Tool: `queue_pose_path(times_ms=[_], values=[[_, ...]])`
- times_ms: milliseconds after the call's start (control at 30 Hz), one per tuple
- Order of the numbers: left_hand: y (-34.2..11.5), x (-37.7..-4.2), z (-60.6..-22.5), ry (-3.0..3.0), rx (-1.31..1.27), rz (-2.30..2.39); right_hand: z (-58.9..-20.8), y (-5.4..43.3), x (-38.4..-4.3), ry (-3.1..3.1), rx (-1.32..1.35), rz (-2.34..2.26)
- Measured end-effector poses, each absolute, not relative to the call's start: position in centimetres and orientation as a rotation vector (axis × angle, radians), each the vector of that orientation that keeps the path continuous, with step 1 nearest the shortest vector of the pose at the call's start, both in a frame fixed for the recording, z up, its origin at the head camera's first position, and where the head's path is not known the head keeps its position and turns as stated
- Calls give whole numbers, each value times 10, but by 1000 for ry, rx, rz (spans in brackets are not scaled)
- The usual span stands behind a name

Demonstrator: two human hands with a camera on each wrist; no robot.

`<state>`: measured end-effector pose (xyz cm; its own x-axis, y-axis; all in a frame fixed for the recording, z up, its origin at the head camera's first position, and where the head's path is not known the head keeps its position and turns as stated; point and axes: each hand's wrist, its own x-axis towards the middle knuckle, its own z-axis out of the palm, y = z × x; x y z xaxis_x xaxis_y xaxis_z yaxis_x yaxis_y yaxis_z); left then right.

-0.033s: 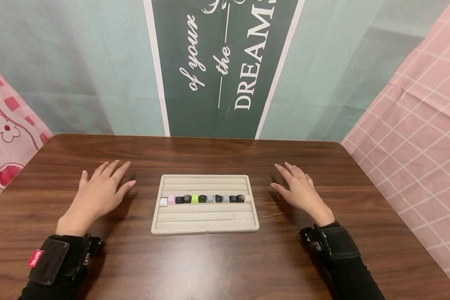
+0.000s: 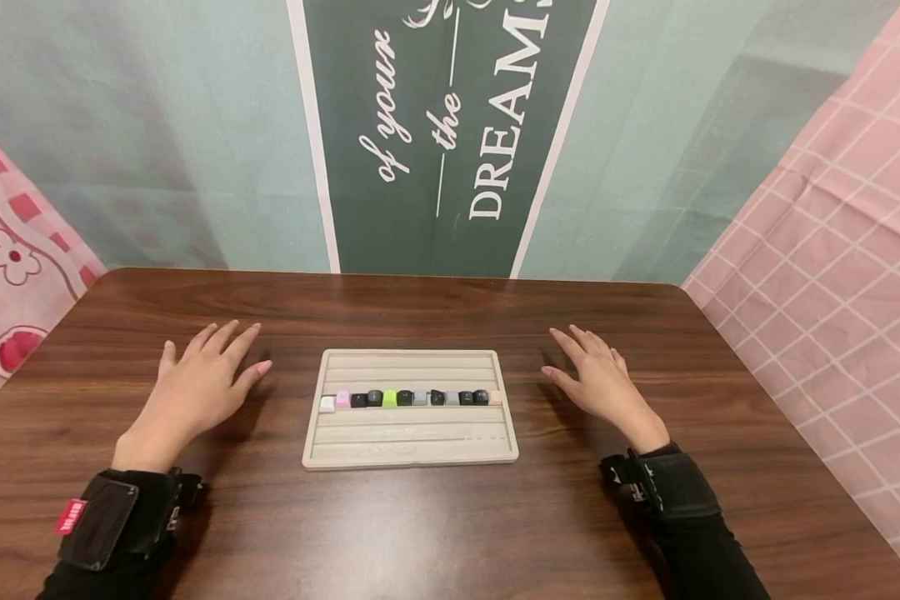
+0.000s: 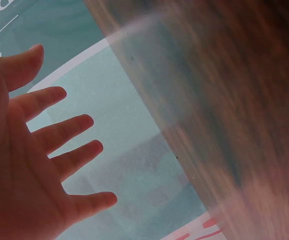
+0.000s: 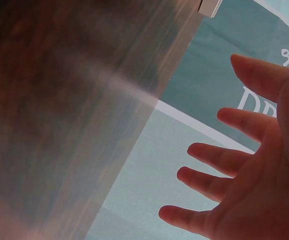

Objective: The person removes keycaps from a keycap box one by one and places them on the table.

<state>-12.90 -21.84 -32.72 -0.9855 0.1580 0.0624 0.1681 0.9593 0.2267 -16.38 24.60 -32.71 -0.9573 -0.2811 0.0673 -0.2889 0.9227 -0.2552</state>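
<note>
Head view, brown wood-grain table (image 2: 412, 517), keycaps (image 2: 405, 398) on tray (image 2: 412, 432), teal backdrop (image 2: 420, 108), pink cloths (image 2: 832, 317)

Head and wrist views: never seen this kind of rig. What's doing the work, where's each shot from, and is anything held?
No machine here: just a person's bare left hand and right hand, with black bands at the wrists.

The head view comes from a camera worn on the head, looking forward and down. Each wrist view comes from a camera on that wrist, so you see the palm side and spread fingers close up.

On the brown table, between the hands, lies a pale tray with a row of small caps across it. Cloth hangs behind. Neither hand holds anything.
</note>
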Motion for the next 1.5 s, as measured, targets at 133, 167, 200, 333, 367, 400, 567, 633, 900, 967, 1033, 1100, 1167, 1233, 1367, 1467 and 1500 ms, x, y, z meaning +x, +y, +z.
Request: queue_pose_path(times_ms=[133, 167, 200, 333, 367, 400, 567, 633, 900, 967, 1033, 1100, 1167, 1233, 1367, 1467, 1500], values=[[-220, -131, -328, -3064, -260, -366, -326, 245, -164, -3052, 452, 420], [-220, -131, -328, -3063, -261, -369, -326, 245, -165, -3052, 451, 423], [-220, -132, -328, -3061, -262, -370, -326, 244, -165, -3052, 451, 426], [-220, -133, -326, -3037, -275, -376, -327, 244, -166, -3052, 439, 431], [-220, -133, -325, -3026, -281, -381, -327, 243, -166, -3051, 433, 434], [-219, -133, -324, -3014, -290, -382, -326, 243, -166, -3049, 427, 438], [-212, -132, -316, -2952, -350, -403, -325, 240, -166, -2994, 405, 469], [-207, -130, -312, -2927, -377, -402, -324, 238, -165, -2969, 402, 487], [-184, -121, -304, -2830, -500, -332, -314, 226, -159, -2903, 442, 566], [-179, -118, -304, -2798, -528, -315, -312, 223, -158, -2893, 458, 568], [-173, -117, -305, -2768, -559, -301, -310, 219, -156, -2884, 474, 566], [-168, -115, -307, -2750, -591, -293, -308, 215, -154, -2880, 498, 564], [-164, -114, -309, -2753, -616, -291, -308, 211, -151, -2876, 532, 554], [-161, -114, -311, -2761, -633, -285, -308, 206, -148, -2870, 572, 542], [-155, -114, -317, -2787, -654, -256, -309, 197, -143, -2855, 669, 536], [-152, -114, -321, -2790, -671, -238, -312, 192, -140, -2858, 742, 553], [-151, -114, -323, -2791, -674, -239, -313, 191, -139, -2865, 762, 558]])
